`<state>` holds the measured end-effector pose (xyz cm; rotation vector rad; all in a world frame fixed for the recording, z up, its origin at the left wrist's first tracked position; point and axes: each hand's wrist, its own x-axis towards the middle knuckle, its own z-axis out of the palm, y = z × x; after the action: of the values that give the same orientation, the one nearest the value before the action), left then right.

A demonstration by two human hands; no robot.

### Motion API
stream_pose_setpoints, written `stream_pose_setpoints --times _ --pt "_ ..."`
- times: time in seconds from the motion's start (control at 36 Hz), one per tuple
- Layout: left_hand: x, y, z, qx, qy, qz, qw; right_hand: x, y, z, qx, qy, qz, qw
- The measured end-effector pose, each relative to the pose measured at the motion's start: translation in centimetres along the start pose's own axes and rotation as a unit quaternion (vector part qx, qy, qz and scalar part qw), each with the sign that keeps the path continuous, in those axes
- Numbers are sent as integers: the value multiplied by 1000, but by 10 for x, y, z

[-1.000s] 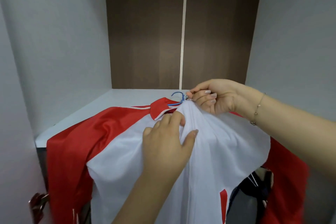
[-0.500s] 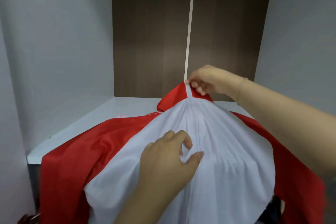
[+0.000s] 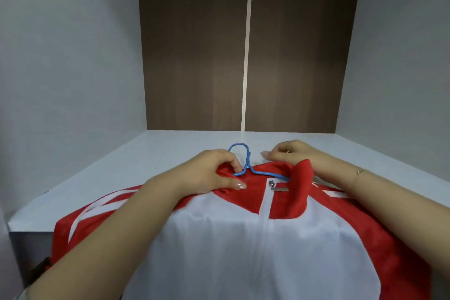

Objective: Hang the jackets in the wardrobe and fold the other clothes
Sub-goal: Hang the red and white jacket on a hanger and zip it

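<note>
A red and white zip jacket (image 3: 255,238) lies front up over the near edge of a pale shelf (image 3: 136,161), zipped to the collar. A blue hanger (image 3: 246,163) sits inside its neck, hook pointing away from me. My left hand (image 3: 209,173) pinches the left side of the red collar beside the hanger's neck. My right hand (image 3: 294,156) lies behind the right collar flap, fingers curled on the fabric there; its fingertips are partly hidden by the collar.
A dark brown back panel (image 3: 194,56) with a pale vertical strip (image 3: 246,56) closes the compartment behind the shelf. Grey side walls (image 3: 60,68) stand left and right. The jacket's sleeves hang over the shelf's front edge.
The jacket was held up by its collar top half a second ago. Now it lies flat on the shelf, the hanger hook shows again, and both hands are at the collar.
</note>
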<state>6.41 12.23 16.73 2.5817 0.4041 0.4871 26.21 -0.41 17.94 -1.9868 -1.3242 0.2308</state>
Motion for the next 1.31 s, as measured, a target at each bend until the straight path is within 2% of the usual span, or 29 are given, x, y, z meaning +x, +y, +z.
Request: stream_pose_setpoints --times 0.11,0.22,0.28,0.33,0.44,0.53,0.58,0.61,0.69,0.78,0.86,0.92,0.97,1.08,1.17,1.22,1.31 --pt "-5 -7 3 9 47 3 999 -10 -5 9 -2 35 -51 998" --pt "-11 -6 5 78 67 -23 994 -24 -12 12 -44 -31 -67 996" --pt "-15 -2 5 115 90 -11 989 -31 -15 11 -10 -21 -124 992" --pt "-20 2 4 108 114 13 988 -42 -17 8 11 0 -158 987" --pt "-36 14 4 85 146 63 984 -72 -19 6 107 -22 -151 982" --pt "-50 30 2 60 175 97 978 -100 -17 9 149 64 -165 973" --pt "-59 44 1 51 186 114 975 -122 -16 11 119 118 -192 967" --pt "-65 50 1 46 185 121 974 -134 -15 11 98 115 -207 967" --pt "-84 64 9 15 165 136 977 -174 -14 10 40 63 -210 975" --pt "-100 70 24 -29 128 154 979 -214 -14 12 -10 46 -203 978" --pt "-113 69 47 -74 86 172 979 -255 -12 19 35 0 -184 982" --pt "-119 65 66 -106 57 177 977 -282 -6 22 86 -53 -143 985" --pt "-121 62 88 -131 30 177 975 -305 2 28 85 -78 -91 989" --pt "-123 56 139 -201 -19 157 967 -333 19 41 -7 -27 2 1000" --pt "-124 48 178 -255 -55 135 956 -345 30 52 -76 -3 22 997" --pt "-123 43 201 -276 -68 119 951 -349 38 63 -113 52 13 992" --pt "-119 38 229 -276 -50 92 955 -352 53 82 -148 131 42 979"
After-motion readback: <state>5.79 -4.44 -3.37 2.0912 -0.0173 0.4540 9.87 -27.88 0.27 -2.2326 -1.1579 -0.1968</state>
